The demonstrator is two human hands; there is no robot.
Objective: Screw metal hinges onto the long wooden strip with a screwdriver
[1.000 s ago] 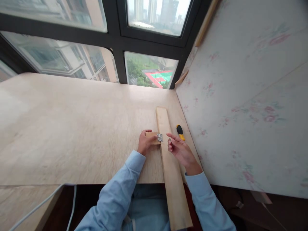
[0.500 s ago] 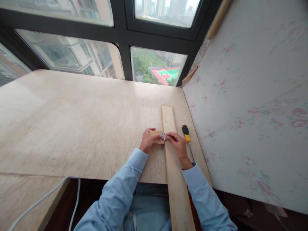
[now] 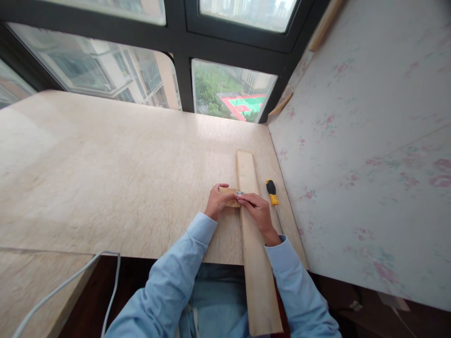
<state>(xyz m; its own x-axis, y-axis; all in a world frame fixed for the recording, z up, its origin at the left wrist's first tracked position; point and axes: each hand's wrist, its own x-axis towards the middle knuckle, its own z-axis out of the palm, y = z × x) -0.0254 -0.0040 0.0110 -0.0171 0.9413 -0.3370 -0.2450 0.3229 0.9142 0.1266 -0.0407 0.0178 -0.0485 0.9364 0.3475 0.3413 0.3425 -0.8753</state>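
Observation:
My left hand point(image 3: 215, 202) is closed around a short wooden block point(image 3: 229, 191), its thumb toward a small metal hinge point(image 3: 240, 192). The block butts against the left edge of a long wooden board point(image 3: 245, 168), and the hinge lies across the joint. My right hand point(image 3: 259, 210) rests over the board with thumb and fingertips pinched together at the hinge's lower part. Those fingertips cover part of the hinge, and whatever is between them is too small to make out. Right of the board lies a screwdriver point(image 3: 271, 191) with a black and yellow handle, its shaft pointing toward me.
The board lies on a beige marble-patterned ledge point(image 3: 116, 178) and sticks out past its front edge. A flowered wall point(image 3: 352, 164) bounds the right side, and dark-framed windows point(image 3: 232, 42) stand behind. A pale cable point(image 3: 70, 284) loops at the lower left.
My right fingertips have shifted left and slightly down over the hinge, hiding more of it. My left hand keeps its hold on the block. The whole view has tilted slightly.

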